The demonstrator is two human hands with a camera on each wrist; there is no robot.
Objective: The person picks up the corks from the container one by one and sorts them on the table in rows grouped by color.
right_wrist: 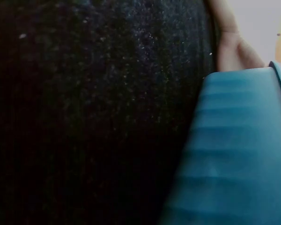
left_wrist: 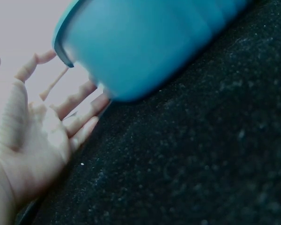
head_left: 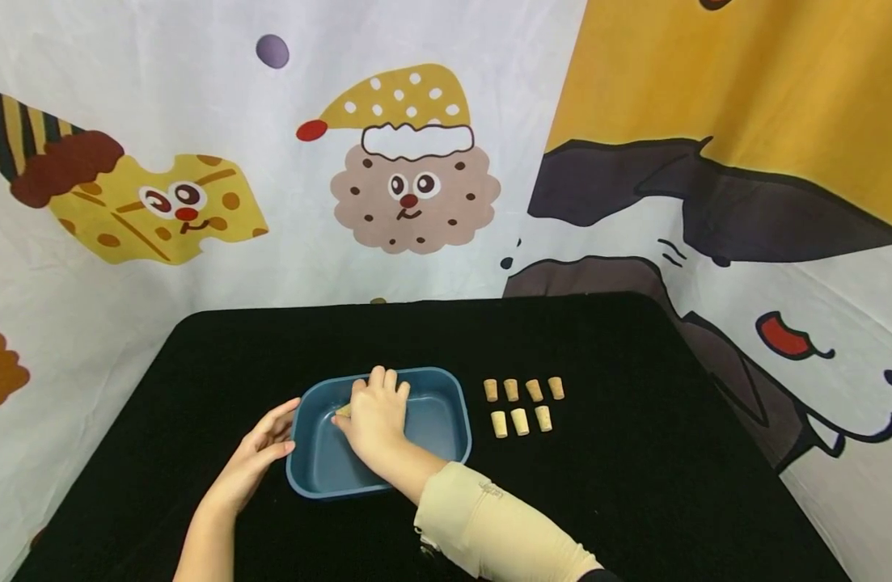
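Observation:
A blue rectangular box (head_left: 319, 465) with rounded corners sits on the black table. My right hand (head_left: 380, 420) reaches down inside it. A tan cork (head_left: 344, 411) shows beside the thumb, pinched there, though the fingers cover most of it. My left hand (head_left: 255, 457) is at the box's left end, its fingers loosely spread, thumb near the rim. In the left wrist view, the fingertips of the left hand (left_wrist: 47, 126) meet the box's outer wall (left_wrist: 131, 47). The right wrist view shows only the box's ribbed side (right_wrist: 234, 140) and part of the left hand (right_wrist: 236, 51).
Right of the box, small tapered corks stand or lie in two rows: several in the back row (head_left: 511, 390) and three in the front row (head_left: 519, 422). Black cloth (head_left: 635, 485) covers the table. A cartoon-printed curtain (head_left: 234, 105) hangs behind it.

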